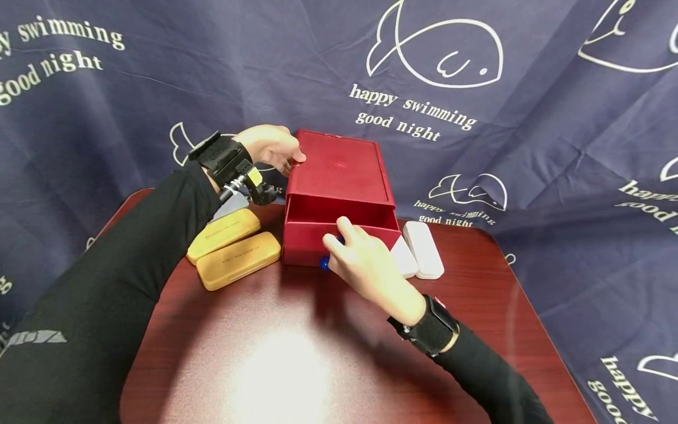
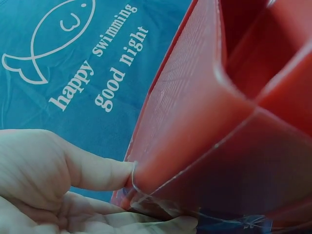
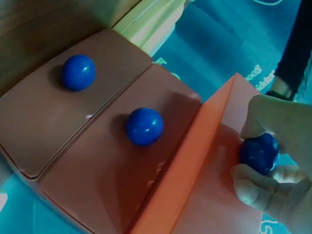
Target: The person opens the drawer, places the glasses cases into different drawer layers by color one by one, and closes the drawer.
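The red box sits near the far edge of the tabletop, its top drawer pulled out. The right hand pinches that drawer's blue knob. The left hand presses flat fingers on the box's corner. A straight, slow pull keeps the box steady.
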{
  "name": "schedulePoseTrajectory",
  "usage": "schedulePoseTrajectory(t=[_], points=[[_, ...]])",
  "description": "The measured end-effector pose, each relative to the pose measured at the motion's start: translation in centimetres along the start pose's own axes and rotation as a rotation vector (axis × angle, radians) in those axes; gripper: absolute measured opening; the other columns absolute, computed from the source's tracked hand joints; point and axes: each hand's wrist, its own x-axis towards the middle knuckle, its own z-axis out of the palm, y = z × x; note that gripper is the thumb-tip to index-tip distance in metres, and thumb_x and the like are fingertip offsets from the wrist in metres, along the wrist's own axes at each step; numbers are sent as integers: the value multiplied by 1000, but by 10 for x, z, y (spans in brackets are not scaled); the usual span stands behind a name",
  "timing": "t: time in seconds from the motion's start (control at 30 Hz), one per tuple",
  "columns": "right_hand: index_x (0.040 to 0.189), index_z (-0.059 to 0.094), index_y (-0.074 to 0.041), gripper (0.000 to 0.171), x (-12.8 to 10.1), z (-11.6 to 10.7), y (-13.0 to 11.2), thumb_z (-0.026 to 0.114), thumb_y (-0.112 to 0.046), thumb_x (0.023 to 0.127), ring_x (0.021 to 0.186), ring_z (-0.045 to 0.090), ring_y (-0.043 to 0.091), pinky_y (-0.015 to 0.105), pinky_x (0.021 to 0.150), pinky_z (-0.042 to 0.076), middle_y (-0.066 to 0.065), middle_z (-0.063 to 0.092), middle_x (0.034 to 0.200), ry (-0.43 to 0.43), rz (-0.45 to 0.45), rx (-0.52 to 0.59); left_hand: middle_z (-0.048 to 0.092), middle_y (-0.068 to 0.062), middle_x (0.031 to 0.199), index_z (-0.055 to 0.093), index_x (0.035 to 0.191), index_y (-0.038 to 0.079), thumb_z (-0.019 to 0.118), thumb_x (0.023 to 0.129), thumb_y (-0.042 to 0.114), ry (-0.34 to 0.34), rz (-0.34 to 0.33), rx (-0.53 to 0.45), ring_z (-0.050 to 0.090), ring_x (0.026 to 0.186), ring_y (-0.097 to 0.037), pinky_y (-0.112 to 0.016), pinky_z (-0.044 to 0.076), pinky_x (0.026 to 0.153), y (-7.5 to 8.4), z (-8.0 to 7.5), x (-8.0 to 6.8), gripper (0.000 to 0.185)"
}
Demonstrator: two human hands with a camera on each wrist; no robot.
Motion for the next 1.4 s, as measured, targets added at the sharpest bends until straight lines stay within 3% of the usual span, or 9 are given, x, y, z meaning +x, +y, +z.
schedulePoseTrajectory(t=[0.2, 0.37, 0.53, 1.03, 1.17, 1.27, 1.4], points=[[84, 50, -9, 24, -7, -7, -8, 72, -3, 76, 60, 46, 20, 26, 42, 33, 9, 44, 87, 29, -3, -18, 52, -6, 100, 41, 101, 4, 44, 102, 4, 26, 6, 24, 60, 80, -14, -30, 54, 87, 1, 3, 1, 4], [82, 49, -9, 22, -10, -12, -12, 70, -2, 76, 59, 44, 20, 26, 42, 31, 9, 43, 85, 46, -13, -20, 53, -5, 97, 43, 96, 5, 45, 104, 7, 57, 9, 24, 59, 80, -14, -26, 54, 81, -4, 4, 2, 8], [81, 48, -9, 24, -13, -18, -17, 70, 0, 74, 59, 41, 19, 26, 42, 29, 8, 42, 84, 49, -23, -21, 54, -3, 93, 45, 97, 5, 45, 105, 9, 50, 17, -12, 58, 78, -13, -21, 52, 73, -8, 4, 1, 9], [84, 52, -8, 24, -30, -32, -34, 72, -1, 74, 59, 41, 17, 25, 44, 34, 6, 42, 83, 43, -54, 14, 57, -1, 88, 50, 95, 5, 50, 105, 13, 59, 48, -4, 58, 82, -13, -22, 52, 78, -13, 5, -1, 13], [88, 56, -6, 17, -35, -35, -39, 70, -3, 80, 60, 43, 17, 25, 45, 37, 7, 44, 84, 42, -67, 23, 58, 0, 87, 49, 96, 5, 49, 106, 13, 59, 52, -3, 58, 82, -13, -21, 52, 76, -14, 5, 1, 13], [89, 57, -5, 3, -37, -36, -42, 60, -6, 90, 61, 44, 16, 24, 46, 37, 7, 45, 84, 48, -81, 25, 58, -1, 87, 50, 96, 5, 49, 105, 13, 63, 54, -3, 59, 81, -12, -20, 52, 75, -14, 5, 1, 12], [90, 58, -5, 19, -39, -37, -46, 43, -9, 101, 62, 43, 16, 22, 47, 38, 7, 46, 85, 56, -91, 25, 56, -1, 90, 50, 98, 4, 50, 105, 14, 68, 52, 5, 58, 83, -13, -21, 53, 78, -14, 5, 0, 12]])
